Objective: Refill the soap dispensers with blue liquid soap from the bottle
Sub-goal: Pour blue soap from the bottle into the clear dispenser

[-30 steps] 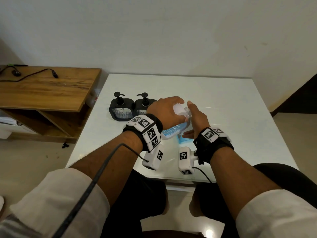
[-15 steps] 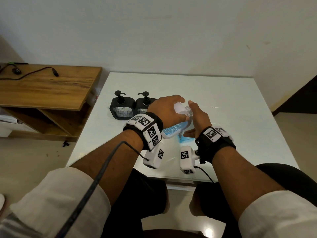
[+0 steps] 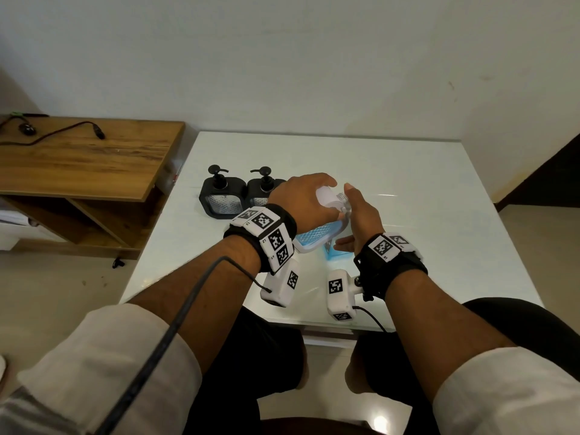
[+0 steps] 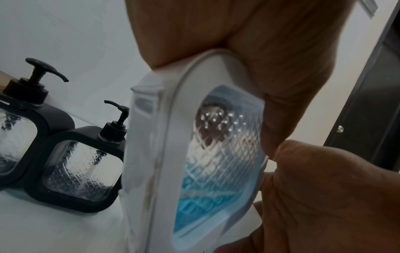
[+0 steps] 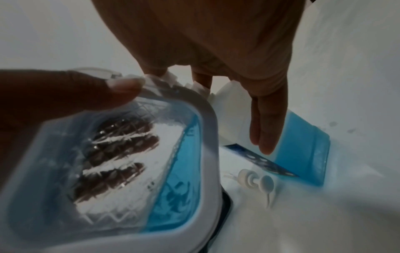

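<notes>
White dispenser (image 3: 314, 238): tilted above the desk (image 3: 439, 215), held between both hands near the front middle; its clear diamond-patterned window shows blue soap pooled in the lower part (image 5: 173, 188).
Left hand (image 3: 298, 199): fingers curled over the top of the white dispenser, gripping it; through the window the fingers show on its far side in the right wrist view.
Right hand (image 3: 361, 215): at the right side of the dispenser's top; its fingers (image 5: 264, 123) point down, straight and relaxed, in front of the soap bottle; whether they press the dispenser I cannot tell.
Soap bottle (image 5: 303, 150): stands on the desk just below and beside the right hand, partly hidden by it in the head view; white upper part, blue liquid in the lower part.
Pump head (image 5: 255, 183): white, lying on the desk just in front of the soap bottle, apart from both hands.
Black dispensers (image 3: 222, 196): two, upright, side by side and touching, pumps on, to the left of the left hand; the nearer one (image 4: 82, 169) sits just beside the white dispenser.
Wooden shelf (image 3: 78, 158): left of the desk, with a black cable (image 3: 62, 133) lying on top.
</notes>
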`<state>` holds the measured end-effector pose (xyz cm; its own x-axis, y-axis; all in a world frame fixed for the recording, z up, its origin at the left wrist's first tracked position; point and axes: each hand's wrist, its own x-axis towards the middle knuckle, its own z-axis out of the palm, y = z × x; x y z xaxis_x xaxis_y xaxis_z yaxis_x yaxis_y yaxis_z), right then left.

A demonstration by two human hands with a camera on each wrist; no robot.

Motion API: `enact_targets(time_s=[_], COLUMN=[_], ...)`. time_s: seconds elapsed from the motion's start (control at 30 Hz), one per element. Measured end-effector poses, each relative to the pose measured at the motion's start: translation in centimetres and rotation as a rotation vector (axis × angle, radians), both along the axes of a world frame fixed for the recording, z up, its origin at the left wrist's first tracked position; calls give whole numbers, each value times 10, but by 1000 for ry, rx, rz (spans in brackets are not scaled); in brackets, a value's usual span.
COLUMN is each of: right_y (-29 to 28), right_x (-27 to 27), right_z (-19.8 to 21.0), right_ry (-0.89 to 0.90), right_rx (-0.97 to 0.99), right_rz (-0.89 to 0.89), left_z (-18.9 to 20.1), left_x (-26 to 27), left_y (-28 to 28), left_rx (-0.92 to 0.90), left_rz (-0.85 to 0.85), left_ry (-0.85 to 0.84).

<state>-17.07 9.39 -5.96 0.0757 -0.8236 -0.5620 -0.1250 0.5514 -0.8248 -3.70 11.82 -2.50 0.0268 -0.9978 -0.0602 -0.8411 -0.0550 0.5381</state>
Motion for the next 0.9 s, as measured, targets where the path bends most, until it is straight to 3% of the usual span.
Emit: enact_targets(time_s=[0.9], right_y=[-4], right_x=[2], right_z=[-5], right_ry=[-16], right_rx=[-7], right_rz=[-1], left_z=[5], left_x=[-2], left_y=[5], left_rx=[-10], left_rz=[-5], left_ry=[-37])
